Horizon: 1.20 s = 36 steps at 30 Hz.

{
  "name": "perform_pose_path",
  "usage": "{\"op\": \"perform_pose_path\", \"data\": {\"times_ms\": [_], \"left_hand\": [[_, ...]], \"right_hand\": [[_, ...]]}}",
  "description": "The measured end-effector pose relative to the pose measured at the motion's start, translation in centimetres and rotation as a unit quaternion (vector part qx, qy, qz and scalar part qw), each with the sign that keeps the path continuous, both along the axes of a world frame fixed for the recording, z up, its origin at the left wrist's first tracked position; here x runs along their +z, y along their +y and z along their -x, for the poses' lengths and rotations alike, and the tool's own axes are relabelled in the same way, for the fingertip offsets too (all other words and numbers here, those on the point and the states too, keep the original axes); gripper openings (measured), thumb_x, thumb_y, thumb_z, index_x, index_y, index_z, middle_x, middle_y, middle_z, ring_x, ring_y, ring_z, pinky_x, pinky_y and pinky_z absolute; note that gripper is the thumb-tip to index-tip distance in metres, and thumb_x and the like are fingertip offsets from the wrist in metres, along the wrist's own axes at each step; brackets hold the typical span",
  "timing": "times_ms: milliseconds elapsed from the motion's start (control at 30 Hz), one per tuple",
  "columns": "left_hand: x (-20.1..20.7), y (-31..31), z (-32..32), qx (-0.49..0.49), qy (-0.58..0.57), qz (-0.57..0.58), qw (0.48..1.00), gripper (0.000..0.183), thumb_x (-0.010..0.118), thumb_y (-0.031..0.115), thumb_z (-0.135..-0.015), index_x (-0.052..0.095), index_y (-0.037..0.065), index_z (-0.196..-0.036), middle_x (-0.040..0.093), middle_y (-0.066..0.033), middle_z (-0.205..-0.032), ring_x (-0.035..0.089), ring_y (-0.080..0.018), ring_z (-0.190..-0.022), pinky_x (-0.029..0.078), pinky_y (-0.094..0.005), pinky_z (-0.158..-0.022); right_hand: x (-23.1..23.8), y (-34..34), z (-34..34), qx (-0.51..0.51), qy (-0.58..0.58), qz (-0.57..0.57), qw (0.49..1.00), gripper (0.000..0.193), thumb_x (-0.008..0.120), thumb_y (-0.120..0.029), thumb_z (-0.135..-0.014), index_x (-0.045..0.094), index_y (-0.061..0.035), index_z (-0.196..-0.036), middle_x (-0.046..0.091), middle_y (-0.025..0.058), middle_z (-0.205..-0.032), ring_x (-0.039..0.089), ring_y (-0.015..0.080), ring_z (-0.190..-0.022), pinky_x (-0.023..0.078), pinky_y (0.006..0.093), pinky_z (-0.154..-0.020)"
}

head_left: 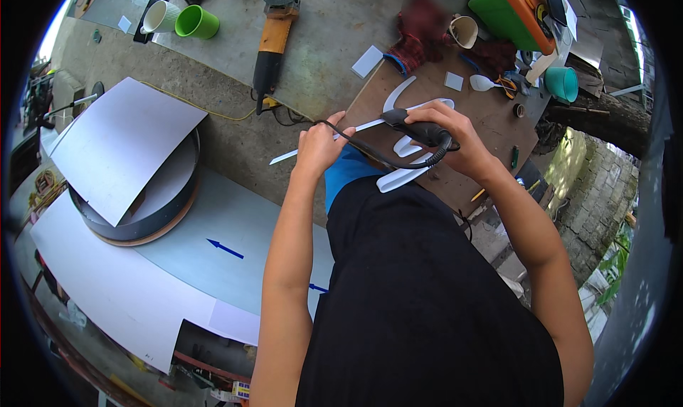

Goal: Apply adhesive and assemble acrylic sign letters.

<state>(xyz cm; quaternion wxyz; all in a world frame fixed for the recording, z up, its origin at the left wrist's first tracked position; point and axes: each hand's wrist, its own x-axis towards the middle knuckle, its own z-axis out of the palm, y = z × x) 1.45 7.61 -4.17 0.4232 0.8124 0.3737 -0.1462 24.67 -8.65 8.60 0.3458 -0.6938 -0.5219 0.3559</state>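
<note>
Beside the brown counter's [491, 133] edge, the fingers of the left hand [320, 147] pinch a white strip [368, 125]; the right hand [461, 136] grips a black corded tool [427, 131]. Steadying the strip and keeping the cord [440, 154] clear should help. Slim, it nears curved white pieces [400, 91]; an orange grinder [274, 35] lies beyond.

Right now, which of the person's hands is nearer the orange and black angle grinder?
Left. The left hand is below and right of the angle grinder; the right hand, holding a black tool, is farther right.
</note>
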Motion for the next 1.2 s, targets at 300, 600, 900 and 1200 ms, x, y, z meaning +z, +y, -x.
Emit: {"op": "perform_pose_path", "data": {"times_ms": [300,600,900,1200], "left_hand": [[0.88,0.18,-0.48,-0.010,0.022,0.004,1.000,0.065,0.076,0.046,-0.093,0.062,0.012,-0.146,0.079,-0.0175,-0.103,0.076,-0.0353,-0.103,0.057,-0.0453,-0.093],[0.52,0.21,-0.22,-0.018,0.019,0.001,1.000,0.074,0.082,0.046,-0.087,0.059,0.012,-0.149,0.080,-0.0155,-0.104,0.076,-0.0339,-0.102,0.057,-0.0449,-0.093],[0.39,0.23,-0.29,-0.012,0.023,0.013,1.000,0.076,0.082,0.047,-0.086,0.059,0.011,-0.149,0.080,-0.0142,-0.104,0.076,-0.0333,-0.104,0.056,-0.0440,-0.094],[0.52,0.25,-0.26,-0.018,0.024,0.016,0.999,0.076,0.082,0.046,-0.086,0.059,0.010,-0.150,0.080,-0.0146,-0.104,0.076,-0.0329,-0.103,0.056,-0.0443,-0.095]], "right_hand": [[-0.06,0.05,-0.03,-0.003,-0.007,-0.013,1.000,0.044,0.084,0.002,-0.078,0.071,-0.0096,-0.119,0.070,0.0095,-0.112,0.072,0.0317,-0.105,0.059,0.0404,-0.089],[0.01,0.08,0.01,-0.002,-0.010,-0.015,1.000,0.045,0.085,0.000,-0.078,0.070,-0.0101,-0.119,0.070,0.0093,-0.112,0.072,0.0316,-0.104,0.059,0.0400,-0.088],[0.04,0.15,-0.05,0.000,-0.010,-0.018,1.000,0.044,0.085,0.000,-0.078,0.071,-0.0099,-0.119,0.070,0.0091,-0.112,0.072,0.0311,-0.103,0.059,0.0398,-0.088],[0.02,0.15,-0.07,0.001,-0.009,-0.014,1.000,0.044,0.085,0.000,-0.078,0.071,-0.0098,-0.119,0.070,0.0092,-0.111,0.072,0.0304,-0.103,0.059,0.0392,-0.088]]}}
